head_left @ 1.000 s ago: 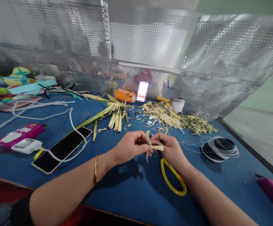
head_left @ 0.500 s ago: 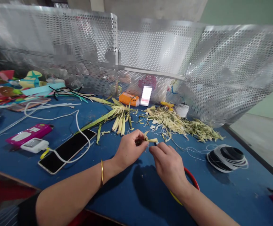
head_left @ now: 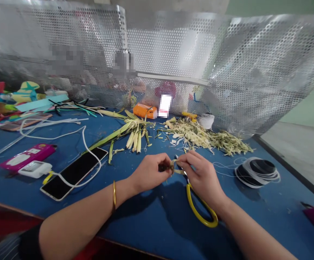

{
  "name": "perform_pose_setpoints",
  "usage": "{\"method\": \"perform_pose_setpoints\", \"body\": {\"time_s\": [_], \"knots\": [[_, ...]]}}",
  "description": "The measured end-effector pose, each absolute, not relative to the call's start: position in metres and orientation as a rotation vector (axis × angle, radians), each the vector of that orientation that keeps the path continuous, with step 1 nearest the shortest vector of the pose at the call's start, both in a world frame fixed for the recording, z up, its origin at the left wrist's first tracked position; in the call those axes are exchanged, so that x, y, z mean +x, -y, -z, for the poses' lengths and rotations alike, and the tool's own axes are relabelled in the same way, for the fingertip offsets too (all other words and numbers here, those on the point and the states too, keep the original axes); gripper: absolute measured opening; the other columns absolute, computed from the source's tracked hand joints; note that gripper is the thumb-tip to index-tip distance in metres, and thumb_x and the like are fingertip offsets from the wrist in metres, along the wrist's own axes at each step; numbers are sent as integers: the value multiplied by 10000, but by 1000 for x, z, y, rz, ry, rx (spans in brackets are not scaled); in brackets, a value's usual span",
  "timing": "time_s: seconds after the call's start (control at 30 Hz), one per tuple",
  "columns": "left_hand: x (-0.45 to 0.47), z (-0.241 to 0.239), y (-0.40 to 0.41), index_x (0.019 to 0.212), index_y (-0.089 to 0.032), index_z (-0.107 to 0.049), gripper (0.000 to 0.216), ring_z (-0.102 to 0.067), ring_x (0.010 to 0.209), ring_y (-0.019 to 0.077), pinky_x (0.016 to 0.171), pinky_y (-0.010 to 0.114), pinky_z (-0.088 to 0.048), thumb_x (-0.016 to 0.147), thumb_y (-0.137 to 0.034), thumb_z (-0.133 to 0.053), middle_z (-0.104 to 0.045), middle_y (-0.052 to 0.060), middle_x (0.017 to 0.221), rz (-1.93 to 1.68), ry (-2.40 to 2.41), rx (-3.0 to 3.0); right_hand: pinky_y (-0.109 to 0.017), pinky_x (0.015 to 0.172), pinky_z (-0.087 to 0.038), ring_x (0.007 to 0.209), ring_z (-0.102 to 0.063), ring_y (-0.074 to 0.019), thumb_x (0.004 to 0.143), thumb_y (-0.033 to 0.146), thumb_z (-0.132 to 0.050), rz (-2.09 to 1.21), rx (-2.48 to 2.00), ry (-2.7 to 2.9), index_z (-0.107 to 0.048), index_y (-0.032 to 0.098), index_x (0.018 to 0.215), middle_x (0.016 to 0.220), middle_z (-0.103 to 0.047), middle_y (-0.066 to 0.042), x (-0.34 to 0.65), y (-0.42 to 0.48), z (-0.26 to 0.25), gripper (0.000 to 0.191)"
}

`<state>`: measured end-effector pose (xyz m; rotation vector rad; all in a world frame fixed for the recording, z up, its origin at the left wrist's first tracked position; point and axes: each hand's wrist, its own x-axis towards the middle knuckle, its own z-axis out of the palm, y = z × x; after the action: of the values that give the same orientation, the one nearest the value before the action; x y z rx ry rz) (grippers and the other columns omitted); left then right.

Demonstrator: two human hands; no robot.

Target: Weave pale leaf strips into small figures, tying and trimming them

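Observation:
My left hand (head_left: 154, 172) is closed, thumb and fingers pinching a small bundle of pale, dried-looking plant strips (head_left: 177, 171) that look like corn husk. My right hand (head_left: 201, 174) has its thumb and forefinger pinched on a thin pale strip at the bundle's right side. Under the right hand are yellow-handled scissors (head_left: 193, 207), their blades partly hidden by the fingers; they seem to lie on the table. Beyond my hands is a bunch of green and pale leaf strips (head_left: 135, 126), and to its right a heap of shredded strips (head_left: 194, 137).
A spool of white thread (head_left: 257, 172) stands at right, loose thread running left. A phone (head_left: 75, 173), white cable and magenta device (head_left: 28, 157) lie left. At the back are an orange packet (head_left: 145, 111), a lit phone (head_left: 164, 105) and a perforated metal screen (head_left: 170, 50).
My right hand has turned and risen slightly, shifting its pinch onto a thin strip at the bundle. More of the yellow scissor handle shows beneath it. The whole view has shifted slightly.

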<state>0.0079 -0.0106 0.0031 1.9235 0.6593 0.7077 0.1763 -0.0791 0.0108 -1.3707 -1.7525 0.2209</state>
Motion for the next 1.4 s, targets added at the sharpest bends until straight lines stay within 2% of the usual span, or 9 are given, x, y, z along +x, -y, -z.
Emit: {"method": "perform_pose_setpoints", "body": {"time_s": [0.2,0.33,0.47,0.7,0.9,1.03,1.17,1.3,1.4], "knots": [[10,-8,10,773,-164,-558,107,-662,668,135,686,278,-522,743,-190,-658,-690,25,692,-621,-514,1584,-257,537,-357,549,-479,-132,791,305,-609,-869,-1428,1475,-623,201,679,572,-558,21,186,64,-4,153],[11,-7,5,773,-161,-553,116,-644,637,119,646,257,-517,733,-194,-657,-663,4,683,-791,-611,1517,-264,537,-362,522,-480,-128,795,363,-609,-934,-1419,1382,-596,197,648,553,-557,19,176,63,5,222],[12,-6,2,778,-157,-570,87,-635,660,119,654,253,-518,724,-172,-637,-636,-8,704,-936,-764,1571,-270,560,-392,545,-516,-146,846,326,-564,-772,-1468,1428,-569,211,673,565,-544,17,164,71,12,208],[10,-3,7,750,-175,-577,49,-574,659,116,621,231,-472,744,-184,-625,-634,-6,708,-994,-889,1847,-289,622,-344,646,-488,-162,930,125,-412,85,-1419,1940,-629,191,819,727,-568,-35,156,85,7,253],[10,1,7,744,-168,-586,50,-554,614,113,580,231,-442,750,-191,-630,-620,-12,674,-832,-794,1941,-285,616,-329,635,-449,-163,914,95,-411,161,-1347,2010,-610,188,807,708,-524,-26,165,85,-4,245],[9,-3,7,745,-163,-567,76,-633,652,134,652,265,-496,727,-117,-624,-667,4,679,-625,-624,1766,-278,655,-358,688,-497,-159,926,146,-431,-75,-1380,1926,-586,196,767,725,-547,-21,179,78,-10,228],[9,-7,8,768,-154,-554,139,-664,651,150,666,294,-527,737,-193,-683,-686,26,671,-531,-478,1512,-260,628,-377,668,-509,-147,864,213,-532,-485,-1381,1754,-589,198,706,680,-566,-1,188,68,-5,168],[10,-6,6,773,-148,-548,161,-671,643,143,634,271,-526,735,-211,-691,-688,26,682,-611,-496,1394,-253,555,-369,571,-494,-133,809,274,-567,-853,-1343,1524,-585,193,677,599,-577,16,182,61,6,156],[12,-5,3,766,-147,-551,143,-638,602,110,617,241,-509,726,-189,-682,-664,-2,656,-751,-569,1405,-251,540,-377,528,-491,-124,816,301,-556,-879,-1355,1427,-592,190,693,594,-585,18,172,62,14,169]]}}
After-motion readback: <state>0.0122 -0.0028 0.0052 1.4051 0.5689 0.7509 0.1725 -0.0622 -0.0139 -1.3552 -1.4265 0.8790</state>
